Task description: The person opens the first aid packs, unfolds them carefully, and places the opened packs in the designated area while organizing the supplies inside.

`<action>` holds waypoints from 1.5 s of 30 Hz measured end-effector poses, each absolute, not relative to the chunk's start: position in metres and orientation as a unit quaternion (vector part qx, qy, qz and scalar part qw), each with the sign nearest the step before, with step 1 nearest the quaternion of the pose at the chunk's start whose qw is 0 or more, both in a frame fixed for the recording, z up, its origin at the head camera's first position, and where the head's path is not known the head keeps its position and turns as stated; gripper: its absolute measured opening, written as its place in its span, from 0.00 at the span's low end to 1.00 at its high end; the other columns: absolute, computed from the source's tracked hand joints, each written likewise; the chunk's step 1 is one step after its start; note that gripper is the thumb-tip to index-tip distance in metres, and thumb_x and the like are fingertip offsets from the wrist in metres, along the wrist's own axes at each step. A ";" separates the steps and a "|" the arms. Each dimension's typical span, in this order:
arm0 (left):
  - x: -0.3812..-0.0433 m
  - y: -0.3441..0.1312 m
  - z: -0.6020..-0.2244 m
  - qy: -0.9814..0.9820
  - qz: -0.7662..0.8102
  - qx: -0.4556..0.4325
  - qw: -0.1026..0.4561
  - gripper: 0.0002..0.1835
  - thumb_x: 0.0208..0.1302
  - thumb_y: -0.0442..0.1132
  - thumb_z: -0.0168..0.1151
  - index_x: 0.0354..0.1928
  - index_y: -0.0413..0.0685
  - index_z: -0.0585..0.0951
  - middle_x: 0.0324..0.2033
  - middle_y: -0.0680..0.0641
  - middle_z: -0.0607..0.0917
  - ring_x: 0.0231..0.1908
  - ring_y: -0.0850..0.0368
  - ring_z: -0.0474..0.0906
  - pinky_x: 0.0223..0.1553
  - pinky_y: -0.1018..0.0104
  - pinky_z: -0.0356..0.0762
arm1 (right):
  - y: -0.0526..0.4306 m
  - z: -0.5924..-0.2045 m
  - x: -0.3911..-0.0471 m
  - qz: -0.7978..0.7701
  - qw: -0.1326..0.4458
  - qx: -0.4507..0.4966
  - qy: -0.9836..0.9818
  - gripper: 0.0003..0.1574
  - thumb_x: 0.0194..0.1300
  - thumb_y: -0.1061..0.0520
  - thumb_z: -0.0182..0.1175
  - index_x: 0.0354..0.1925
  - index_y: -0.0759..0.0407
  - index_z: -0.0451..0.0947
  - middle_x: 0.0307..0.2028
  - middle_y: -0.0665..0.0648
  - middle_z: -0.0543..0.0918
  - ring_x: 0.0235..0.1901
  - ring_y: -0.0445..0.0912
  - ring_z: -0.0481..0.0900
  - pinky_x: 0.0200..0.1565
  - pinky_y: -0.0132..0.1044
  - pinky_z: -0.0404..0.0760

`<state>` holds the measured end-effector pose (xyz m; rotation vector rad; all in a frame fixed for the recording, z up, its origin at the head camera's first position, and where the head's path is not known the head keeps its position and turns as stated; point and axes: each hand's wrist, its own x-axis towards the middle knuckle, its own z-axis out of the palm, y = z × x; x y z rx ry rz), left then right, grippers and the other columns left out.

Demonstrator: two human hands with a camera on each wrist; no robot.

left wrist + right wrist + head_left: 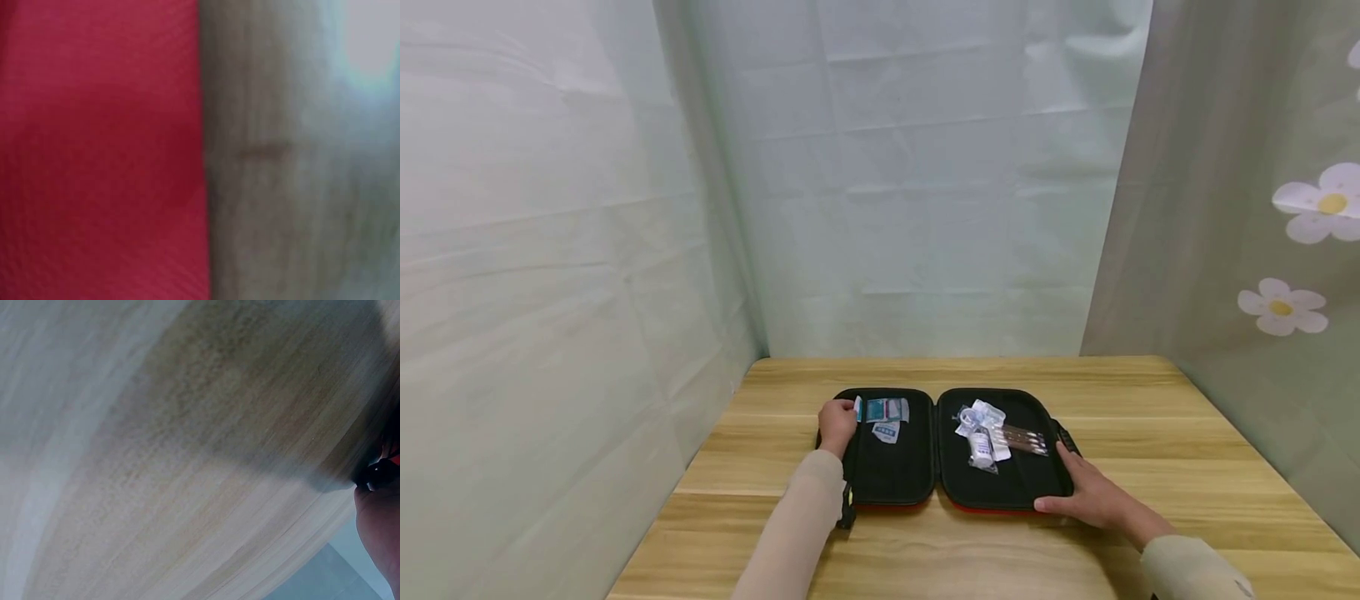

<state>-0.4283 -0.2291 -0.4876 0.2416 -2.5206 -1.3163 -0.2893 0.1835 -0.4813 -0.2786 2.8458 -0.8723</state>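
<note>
An unfolded black-lined case (891, 479) with a red outside lies flat on the table, its two halves side by side. My left hand (837, 425) is over the left half's outer edge, fingers curled, pinching a small white and teal packet (858, 407). Right beside it in that half lie flat teal packets (886, 410) and a white-blue packet (887, 431). My right hand (1093, 493) rests at the near right corner of the other half, thumb and fingers spread along its rim. In the left wrist view the case's red shell (100, 150) fills the left side.
The right half holds a small white bottle in a clear bag (981, 448), white wrapped items (988, 412) and a pack of cotton swabs (1024, 440). A black handle (1066, 437) sits on its right side. Pale curtains (925, 183) surround the wooden table (955, 558).
</note>
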 end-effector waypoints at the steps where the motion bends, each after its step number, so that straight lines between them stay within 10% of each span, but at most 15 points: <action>1: -0.429 -0.229 -0.487 -0.876 -0.454 0.080 0.143 0.11 0.64 0.26 0.58 0.45 0.28 0.84 0.43 0.32 0.85 0.47 0.36 0.80 0.50 0.45 0.78 | 0.184 -0.481 -0.289 -0.291 0.075 -0.094 0.949 0.74 0.55 0.34 0.71 0.75 0.74 0.41 0.69 0.83 0.50 0.67 0.78 0.51 0.61 0.72 0.57; 37: -0.424 -0.228 -0.480 -0.866 -0.497 0.044 0.031 0.23 0.74 0.31 0.46 0.68 0.36 0.71 0.65 0.33 0.72 0.62 0.36 0.70 0.60 0.43 0.69 | 0.181 -0.478 -0.286 -0.294 0.077 -0.093 0.948 0.74 0.55 0.34 0.70 0.75 0.74 0.41 0.69 0.84 0.50 0.66 0.78 0.51 0.61 0.73 0.57; 45: -0.423 -0.231 -0.478 -0.858 -0.510 0.054 0.027 0.23 0.69 0.29 0.49 0.65 0.33 0.73 0.58 0.33 0.78 0.50 0.42 0.78 0.52 0.48 0.77 | 0.181 -0.477 -0.286 -0.297 0.089 -0.086 0.947 0.74 0.55 0.34 0.70 0.75 0.74 0.40 0.69 0.84 0.49 0.67 0.78 0.51 0.61 0.73 0.57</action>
